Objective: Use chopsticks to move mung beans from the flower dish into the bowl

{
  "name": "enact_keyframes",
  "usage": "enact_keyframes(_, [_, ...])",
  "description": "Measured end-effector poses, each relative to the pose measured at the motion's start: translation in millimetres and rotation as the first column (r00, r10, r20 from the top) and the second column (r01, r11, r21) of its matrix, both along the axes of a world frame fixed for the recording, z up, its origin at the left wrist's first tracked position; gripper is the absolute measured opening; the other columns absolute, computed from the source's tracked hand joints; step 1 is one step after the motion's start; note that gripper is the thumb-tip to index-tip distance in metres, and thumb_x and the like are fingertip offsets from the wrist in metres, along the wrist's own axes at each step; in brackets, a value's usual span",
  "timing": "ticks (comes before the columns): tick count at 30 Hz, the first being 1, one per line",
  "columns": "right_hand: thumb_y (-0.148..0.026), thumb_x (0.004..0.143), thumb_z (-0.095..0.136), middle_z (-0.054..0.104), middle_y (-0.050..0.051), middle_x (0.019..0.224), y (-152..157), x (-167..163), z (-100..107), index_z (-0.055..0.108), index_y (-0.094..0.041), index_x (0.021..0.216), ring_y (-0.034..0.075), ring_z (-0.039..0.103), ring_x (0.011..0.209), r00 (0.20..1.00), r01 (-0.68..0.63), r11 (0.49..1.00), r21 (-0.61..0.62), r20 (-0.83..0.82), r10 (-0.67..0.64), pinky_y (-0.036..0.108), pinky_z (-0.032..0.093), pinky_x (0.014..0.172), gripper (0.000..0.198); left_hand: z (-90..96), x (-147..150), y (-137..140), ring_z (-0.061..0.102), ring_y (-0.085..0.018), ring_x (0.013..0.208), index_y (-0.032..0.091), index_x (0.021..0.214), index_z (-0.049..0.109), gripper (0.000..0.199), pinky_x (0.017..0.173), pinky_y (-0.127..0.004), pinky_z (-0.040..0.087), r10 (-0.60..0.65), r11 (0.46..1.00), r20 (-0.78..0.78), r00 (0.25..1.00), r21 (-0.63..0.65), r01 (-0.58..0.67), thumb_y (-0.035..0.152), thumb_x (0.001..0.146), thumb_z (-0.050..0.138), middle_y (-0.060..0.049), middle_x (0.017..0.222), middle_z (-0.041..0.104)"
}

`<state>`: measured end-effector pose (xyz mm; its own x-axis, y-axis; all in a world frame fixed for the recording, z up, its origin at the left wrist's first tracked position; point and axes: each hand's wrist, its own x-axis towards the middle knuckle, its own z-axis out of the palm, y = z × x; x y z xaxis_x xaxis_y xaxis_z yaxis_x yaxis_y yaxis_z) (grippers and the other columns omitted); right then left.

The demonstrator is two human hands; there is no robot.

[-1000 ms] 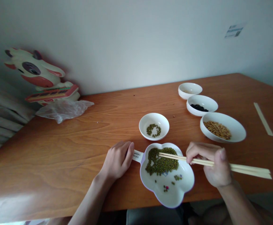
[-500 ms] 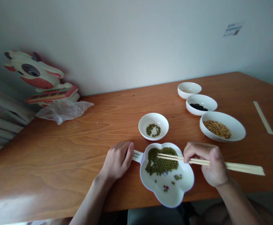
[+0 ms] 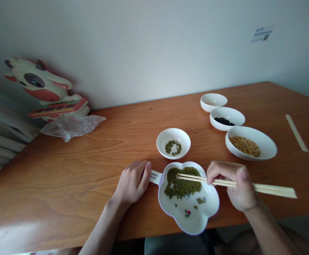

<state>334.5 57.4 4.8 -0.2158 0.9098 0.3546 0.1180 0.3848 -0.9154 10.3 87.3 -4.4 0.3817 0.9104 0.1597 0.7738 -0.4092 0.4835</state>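
My right hand (image 3: 234, 182) is closed around a pair of wooden chopsticks (image 3: 268, 189). Their tips reach into the mung beans (image 3: 189, 187) heaped in the upper left of a flower-shaped white plate (image 3: 194, 225) with a purple rim. My left hand (image 3: 134, 180) is closed over the end of that plate's handle (image 3: 156, 177), which carries printed text. Some loose beans lie apart on the plate's lower half. Just behind the plate stands a white bowl (image 3: 161, 143) with a ring of mung beans (image 3: 173, 147) on its bottom.
At the right stand a bowl (image 3: 270, 147) of tan beans, a bowl (image 3: 239, 117) of black beans and a farther bowl (image 3: 214, 97). A chopstick sleeve (image 3: 296, 132) lies beyond them. At the far left are a cow toy (image 3: 48, 86) and a clear plastic bag (image 3: 72, 127).
Almost nothing differs. The chopsticks' tips stay among the mung beans, and my left hand stays on the handle; the view has shifted very slightly.
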Motion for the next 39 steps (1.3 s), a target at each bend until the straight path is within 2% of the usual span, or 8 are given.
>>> enact_keyframes(9, [-0.070, 0.106, 0.023, 0.064, 0.004, 0.061, 0, 1, -3, 0.074, -0.026, 0.068, 0.021, 0.056, 0.056, 1.000, 0.002, 1.000, -0.006, -0.029, -0.002, 0.037, 0.039, 0.056, 0.077, 1.0, 0, 0, 0.051, -0.018, 0.067, 0.023, 0.077, 0.043, 0.040, 0.067, -0.032, 0.037, 0.008, 1.000, -0.011, 1.000, 0.005, -0.008, 0.035, 0.114, 0.034, -0.003, 0.076, 0.060])
enact_keyframes(14, [-0.070, 0.106, 0.026, 0.065, 0.005, 0.060, -1, -1, 2, 0.076, -0.024, 0.066, 0.021, 0.057, 0.055, 0.996, 0.037, 0.999, 0.004, -0.081, -0.037, 0.036, 0.040, 0.054, 0.079, 1.0, 0, -1, 0.051, -0.018, 0.067, 0.022, 0.077, 0.044, 0.040, 0.068, -0.032, 0.037, 0.004, 1.000, -0.007, 1.000, 0.002, -0.004, 0.035, 0.114, 0.034, -0.003, 0.076, 0.060])
enact_keyframes(20, [-0.071, 0.106, 0.015, 0.059, 0.006, 0.050, 6, -3, 12, 0.074, -0.022, 0.061, 0.021, 0.056, 0.051, 0.971, 0.103, 0.995, 0.013, -0.218, -0.097, 0.036, 0.043, 0.051, 0.090, 0.6, 0, 0, 0.052, -0.018, 0.067, 0.022, 0.077, 0.045, 0.040, 0.068, -0.032, 0.039, 0.001, 1.000, -0.009, 1.000, 0.016, -0.001, 0.034, 0.113, 0.034, -0.003, 0.076, 0.061])
enact_keyframes(25, [-0.074, 0.105, 0.018, 0.057, 0.006, 0.049, 20, -11, 17, 0.072, -0.022, 0.058, 0.021, 0.055, 0.050, 0.919, 0.205, 0.979, -0.018, -0.341, -0.198, 0.036, 0.043, 0.051, 0.088, 1.1, 1, 0, 0.052, -0.018, 0.067, 0.022, 0.076, 0.045, 0.041, 0.068, -0.032, 0.039, 0.006, 1.000, -0.017, 1.000, 0.009, -0.006, 0.036, 0.114, 0.033, -0.003, 0.076, 0.060])
enact_keyframes(30, [-0.076, 0.104, 0.020, 0.057, 0.006, 0.051, 27, -20, 25, 0.071, -0.023, 0.059, 0.021, 0.056, 0.052, 0.917, 0.211, 0.977, -0.016, -0.342, -0.203, 0.037, 0.043, 0.051, 0.086, 2.5, 0, -1, 0.052, -0.019, 0.067, 0.023, 0.077, 0.044, 0.042, 0.068, -0.033, 0.037, 0.003, 1.000, -0.029, 1.000, 0.006, -0.003, 0.036, 0.114, 0.033, -0.003, 0.075, 0.060])
enact_keyframes(34, [-0.077, 0.103, 0.025, 0.059, 0.007, 0.053, 25, -13, 27, 0.074, -0.022, 0.060, 0.021, 0.057, 0.055, 0.922, 0.191, 0.981, -0.017, -0.341, -0.185, 0.036, 0.042, 0.052, 0.085, 2.6, 0, -1, 0.052, -0.019, 0.067, 0.023, 0.077, 0.044, 0.041, 0.068, -0.033, 0.036, 0.011, 1.000, -0.024, 1.000, 0.002, -0.011, 0.036, 0.114, 0.033, -0.002, 0.075, 0.059])
enact_keyframes(39, [-0.081, 0.101, 0.019, 0.060, 0.006, 0.054, 19, -2, 25, 0.074, -0.021, 0.061, 0.020, 0.055, 0.053, 0.973, 0.089, 0.994, -0.067, -0.208, -0.101, 0.035, 0.041, 0.052, 0.091, 2.5, 0, -1, 0.051, -0.018, 0.067, 0.022, 0.077, 0.044, 0.040, 0.068, -0.033, 0.035, 0.004, 1.000, -0.017, 1.000, 0.007, -0.004, 0.034, 0.114, 0.035, -0.002, 0.075, 0.059])
